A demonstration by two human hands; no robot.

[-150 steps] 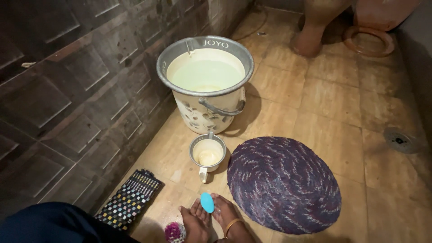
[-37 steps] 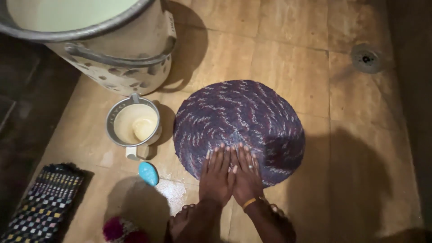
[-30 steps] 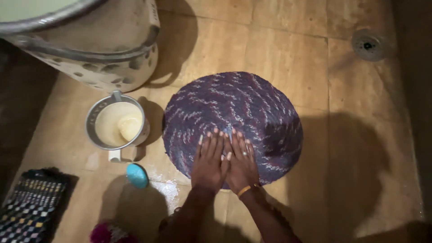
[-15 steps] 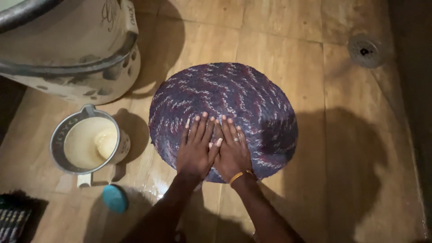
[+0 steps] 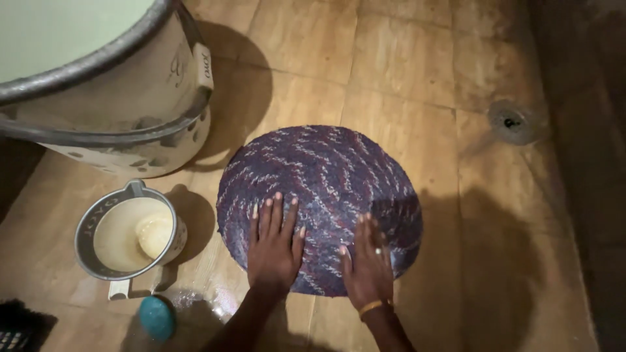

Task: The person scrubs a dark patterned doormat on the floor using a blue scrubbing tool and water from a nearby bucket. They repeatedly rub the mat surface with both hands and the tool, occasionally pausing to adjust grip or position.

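A round woven mat (image 5: 326,176) in purple and dark blue lies flat on the tiled floor. My left hand (image 5: 274,244) rests palm down on its near left part, fingers spread. My right hand (image 5: 368,264), with a ring and a gold bangle, presses flat on the near right edge of the mat. The two hands are apart from each other. Neither hand holds anything.
A large cream bucket (image 5: 124,98) of water stands at the upper left. A small mug (image 5: 127,234) with water sits left of the mat. A teal oval soap (image 5: 157,317) lies on wet floor below the mug. A floor drain (image 5: 512,122) is at the right.
My hands, side by side and touching on the mat half a second ago, have spread apart, the right one sliding toward the mat's right edge. The view shifted slightly.
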